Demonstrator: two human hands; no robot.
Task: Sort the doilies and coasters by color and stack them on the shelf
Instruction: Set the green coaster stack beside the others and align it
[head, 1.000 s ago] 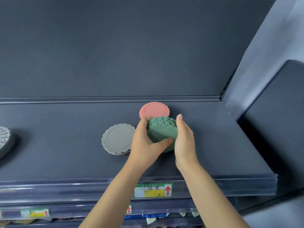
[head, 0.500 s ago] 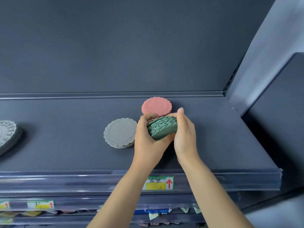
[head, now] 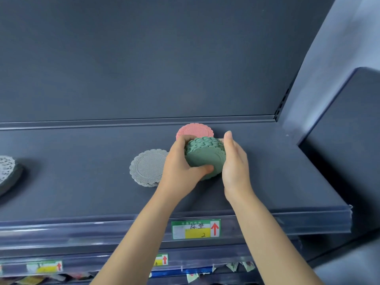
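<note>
Grey stack [head: 148, 168] sits right by my left hand [head: 181, 167], pink stack [head: 194, 131] just behind, partly blocked by my knuckles, and some lacy doilies [head: 7, 171] way off left. Green stack [head: 205, 158] is tilted, clamped between both hands over the shelf [head: 82, 194], right hand [head: 235, 163] flat against its side.
</note>
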